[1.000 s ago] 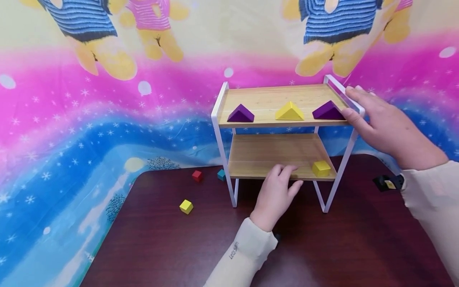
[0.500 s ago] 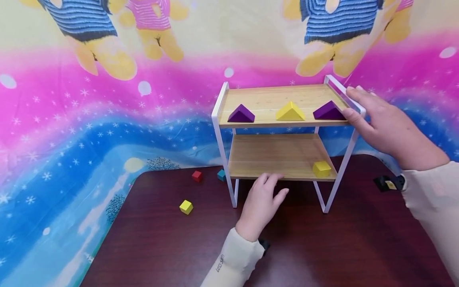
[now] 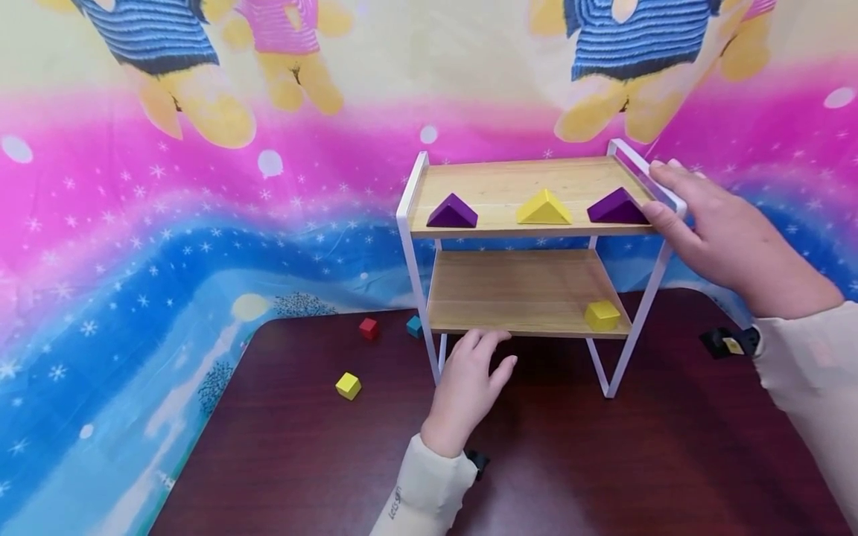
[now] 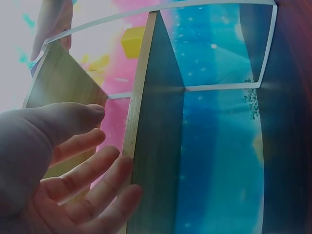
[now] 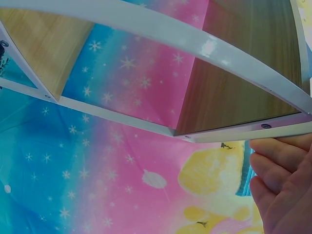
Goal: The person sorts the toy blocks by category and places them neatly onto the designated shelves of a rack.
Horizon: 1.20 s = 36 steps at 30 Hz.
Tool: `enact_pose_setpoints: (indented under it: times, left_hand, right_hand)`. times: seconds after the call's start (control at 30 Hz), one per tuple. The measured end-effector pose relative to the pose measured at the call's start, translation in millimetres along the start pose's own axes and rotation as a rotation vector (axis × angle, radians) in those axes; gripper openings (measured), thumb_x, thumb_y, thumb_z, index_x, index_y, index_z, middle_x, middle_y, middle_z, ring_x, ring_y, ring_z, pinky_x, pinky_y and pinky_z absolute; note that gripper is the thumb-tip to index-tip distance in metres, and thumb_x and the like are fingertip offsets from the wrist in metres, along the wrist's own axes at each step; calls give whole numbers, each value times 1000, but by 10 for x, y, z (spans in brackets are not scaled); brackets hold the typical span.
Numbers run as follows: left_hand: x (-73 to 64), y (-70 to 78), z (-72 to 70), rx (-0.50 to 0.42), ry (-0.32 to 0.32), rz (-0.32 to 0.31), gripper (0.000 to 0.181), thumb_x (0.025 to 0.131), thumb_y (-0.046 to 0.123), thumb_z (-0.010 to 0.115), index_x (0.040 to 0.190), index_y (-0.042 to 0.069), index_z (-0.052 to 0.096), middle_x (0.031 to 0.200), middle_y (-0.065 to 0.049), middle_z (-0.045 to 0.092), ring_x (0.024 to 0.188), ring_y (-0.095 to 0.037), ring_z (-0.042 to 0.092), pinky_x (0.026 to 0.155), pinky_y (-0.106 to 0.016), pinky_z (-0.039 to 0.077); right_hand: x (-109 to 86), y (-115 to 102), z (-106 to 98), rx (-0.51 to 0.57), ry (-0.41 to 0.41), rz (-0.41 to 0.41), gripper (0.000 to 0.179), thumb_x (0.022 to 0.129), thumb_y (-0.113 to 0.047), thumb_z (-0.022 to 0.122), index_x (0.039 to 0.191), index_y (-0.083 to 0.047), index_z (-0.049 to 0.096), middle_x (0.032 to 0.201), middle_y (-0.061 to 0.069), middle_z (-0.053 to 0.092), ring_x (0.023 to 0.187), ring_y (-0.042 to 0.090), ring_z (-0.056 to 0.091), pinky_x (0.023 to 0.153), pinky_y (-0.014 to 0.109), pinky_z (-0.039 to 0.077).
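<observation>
My left hand [image 3: 462,387], its fingers loosely bent and holding nothing, is just in front of the lower shelf's front edge, towards its left end. In the left wrist view its fingertips [image 4: 124,168] overlap that edge; whether they touch it I cannot tell. My right hand [image 3: 731,238] rests on the upper right rail of the two-tier rack [image 3: 643,327], fingers fairly straight. Its thumb reaches the purple triangular block [image 3: 617,207]. A yellow triangular block [image 3: 544,208] and another purple triangular block [image 3: 452,211] stand along the top shelf's front edge. A yellow cube [image 3: 602,316] sits at the lower shelf's right end.
Left of the rack, a red cube [image 3: 369,328], a teal cube [image 3: 414,326] and a small yellow cube [image 3: 348,385] lie on the dark red table [image 3: 281,461]. A patterned cloth [image 3: 322,223] hangs behind.
My left hand has moved left and slightly towards me, from over the lower shelf's front edge to just before it. My right hand stays on the rail.
</observation>
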<state>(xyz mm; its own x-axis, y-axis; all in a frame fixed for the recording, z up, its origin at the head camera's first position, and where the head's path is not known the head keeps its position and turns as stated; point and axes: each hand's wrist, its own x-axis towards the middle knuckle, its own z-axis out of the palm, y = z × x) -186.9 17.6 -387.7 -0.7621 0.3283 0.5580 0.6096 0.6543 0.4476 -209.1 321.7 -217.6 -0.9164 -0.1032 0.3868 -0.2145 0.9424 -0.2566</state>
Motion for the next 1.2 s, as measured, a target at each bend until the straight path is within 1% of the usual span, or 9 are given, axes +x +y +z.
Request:
enact_pose_setpoints:
  times: [0.13,0.27,0.4,0.6,0.73,0.87,1.07,1.2]
  left_hand:
    - [-2,-16,-61,41,16,6,30,96,27,72,123,16,70,115,-1,68,106,-18,65,91,-30,55]
    - [-14,-29,-130,70,17,-5,29,95,27,73,123,17,71,116,0,68,105,-18,65,87,-31,57]
    - [-33,-31,-212,75,-16,-32,30,96,30,72,124,19,71,118,0,68,107,-18,65,85,-33,58]
    - [-51,-59,-390,63,-49,-93,31,95,30,73,124,19,71,120,-1,68,109,-19,65,88,-38,58]
    - [-69,-98,-518,61,-46,-130,32,94,30,75,123,18,71,119,-2,69,106,-19,65,88,-39,58]
    - [-88,-148,-617,66,-30,-149,32,93,28,76,122,17,72,116,-3,69,103,-20,66,86,-39,59]
    - [-121,-221,-709,58,-22,-180,33,92,27,77,123,16,71,114,-3,69,100,-19,65,84,-37,59]
    - [-132,-264,-762,47,-38,-214,35,91,26,78,123,16,70,110,-4,68,97,-19,64,83,-37,59]
  right_hand:
    - [-5,9,0,8,8,-1,66,108,-42,41,163,-22,11,168,19,10,152,45,11,100,81,26]
    - [-4,17,7,7,10,-5,66,108,-42,41,163,-22,12,167,19,11,152,46,12,101,80,26]
    - [-4,21,12,10,7,-4,66,108,-42,41,163,-22,11,167,19,10,152,45,11,101,80,26]
    - [13,7,12,31,4,-18,66,108,-41,42,163,-22,12,168,17,9,153,44,10,104,79,23]
    - [15,6,12,33,3,-17,66,108,-40,42,163,-21,12,168,17,9,152,45,10,102,80,24]
    - [9,8,12,33,3,-11,67,108,-39,43,164,-21,11,168,18,8,152,46,10,101,81,26]
    - [-1,6,10,34,7,-12,67,108,-39,42,164,-21,10,168,19,8,151,47,10,99,81,27]
    - [-17,4,2,33,10,-5,66,108,-40,42,164,-21,11,168,19,9,151,47,11,97,81,28]
